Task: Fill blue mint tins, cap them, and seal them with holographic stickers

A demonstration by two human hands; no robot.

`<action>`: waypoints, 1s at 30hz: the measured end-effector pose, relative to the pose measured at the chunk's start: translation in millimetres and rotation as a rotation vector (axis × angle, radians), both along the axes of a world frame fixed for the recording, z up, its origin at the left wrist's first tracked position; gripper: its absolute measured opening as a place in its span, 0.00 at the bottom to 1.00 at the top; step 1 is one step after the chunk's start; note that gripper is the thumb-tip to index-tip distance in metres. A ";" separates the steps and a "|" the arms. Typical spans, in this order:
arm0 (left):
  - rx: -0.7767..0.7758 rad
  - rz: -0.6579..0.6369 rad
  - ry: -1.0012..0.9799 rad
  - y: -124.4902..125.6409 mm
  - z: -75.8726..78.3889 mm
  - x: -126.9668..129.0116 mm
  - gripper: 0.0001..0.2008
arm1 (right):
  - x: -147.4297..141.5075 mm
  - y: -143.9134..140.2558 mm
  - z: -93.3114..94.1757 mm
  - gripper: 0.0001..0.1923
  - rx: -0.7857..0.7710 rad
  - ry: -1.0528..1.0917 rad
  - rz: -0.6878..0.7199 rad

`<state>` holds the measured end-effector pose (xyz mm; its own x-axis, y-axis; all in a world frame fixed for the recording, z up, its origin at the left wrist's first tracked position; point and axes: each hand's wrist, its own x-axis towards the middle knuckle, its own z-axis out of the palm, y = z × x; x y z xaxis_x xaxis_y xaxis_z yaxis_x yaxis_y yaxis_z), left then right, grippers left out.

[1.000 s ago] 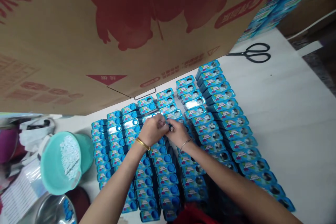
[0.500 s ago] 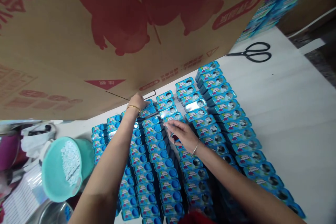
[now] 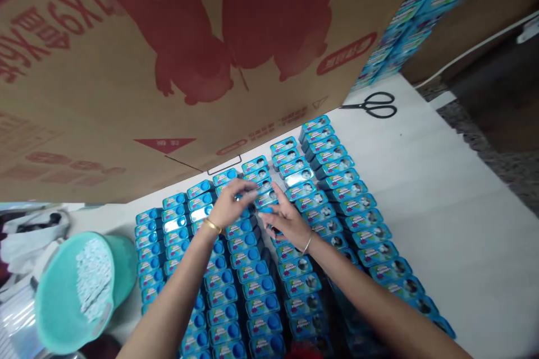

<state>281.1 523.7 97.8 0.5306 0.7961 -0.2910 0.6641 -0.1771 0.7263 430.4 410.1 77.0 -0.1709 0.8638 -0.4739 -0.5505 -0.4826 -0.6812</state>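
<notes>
So the little blue tins (image 3: 269, 286) fill the middle of the frame, packed in tight rows on the white table (image 3: 455, 219), each with a printed lid and either a round blue spot or a small photo window. Left hand (image 3: 231, 207) has its fingers curled over one tin in the upper rows, can't tell if it's actually gripping it. Right hand (image 3: 285, 220) is spread flat, fingers loosely apart, resting on the tins just beside it. Huge cardboard box (image 3: 177, 67) with red print looms over the upper left and hides the back of the rows. Teal bucket (image 3: 71, 289) of white bits sits lower left, black scissors (image 3: 373, 105) upper right.
</notes>
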 end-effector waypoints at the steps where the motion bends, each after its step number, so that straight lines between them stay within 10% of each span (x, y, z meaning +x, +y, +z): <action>1: -0.099 -0.084 -0.100 -10.0 3.2 2.4 0.11 | 1.1 0.3 -0.3 0.52 0.012 0.004 -0.008; 7: -0.376 -0.123 -0.205 -18.7 2.1 22.9 0.12 | 3.9 7.3 -2.0 0.52 -0.092 0.034 -0.120; 16: 0.086 0.179 0.445 71.7 -26.8 68.3 0.03 | 24.9 11.5 -9.7 0.13 -0.283 0.307 -0.385; 24: -0.024 -0.060 0.839 122.4 -36.4 84.3 0.18 | 31.0 11.9 -18.0 0.18 -0.195 0.261 -0.352; 30: 0.056 0.092 0.753 96.6 -27.3 73.3 0.25 | 31.1 18.2 -7.7 0.24 -0.271 0.236 -0.393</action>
<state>354.5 620.3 70.6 0.1352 0.8520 -0.5057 0.9908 -0.1200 0.0628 461.6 428.3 69.4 0.0123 0.7364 -0.6765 -0.8484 -0.3503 -0.3968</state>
